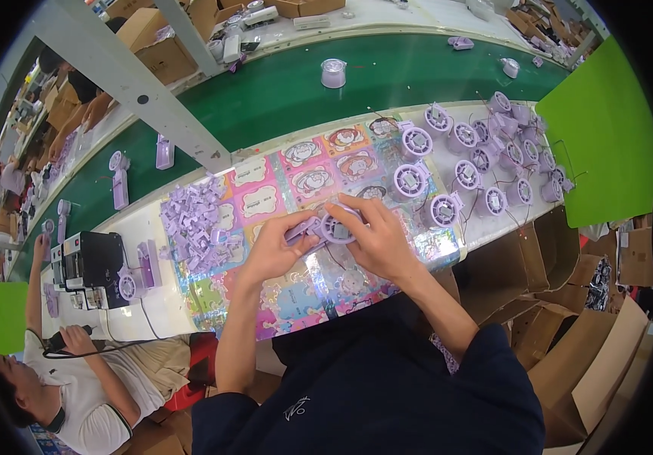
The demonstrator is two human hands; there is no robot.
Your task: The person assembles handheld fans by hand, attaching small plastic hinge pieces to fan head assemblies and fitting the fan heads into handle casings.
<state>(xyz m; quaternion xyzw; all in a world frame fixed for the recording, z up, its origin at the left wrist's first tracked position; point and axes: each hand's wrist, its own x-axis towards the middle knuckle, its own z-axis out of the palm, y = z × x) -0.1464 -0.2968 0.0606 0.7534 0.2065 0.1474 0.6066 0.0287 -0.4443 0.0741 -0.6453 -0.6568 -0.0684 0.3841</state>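
Observation:
Over the colourful printed mat (288, 296), my two hands work on one lilac piece. My right hand (381, 239) is closed round a ring-shaped fan housing (335, 230), its fingers over the rim. A narrow lilac part (303, 230) beside the ring is pinched by the thumb and fingers of my left hand (272, 249); whether it is joined to the ring I cannot tell. Left of my left hand lies a heap of small lilac plastic parts (196, 220). Several lilac fan housings with thin wires (467, 174) stand to the right.
A green conveyor belt (281, 80) runs along the far side, carrying a lilac round housing (333, 73). A metal post (140, 98) rises at left. A black device (103, 258) stands near a seated co-worker (91, 387) holding a tool. Cardboard boxes (508, 273) lie at right.

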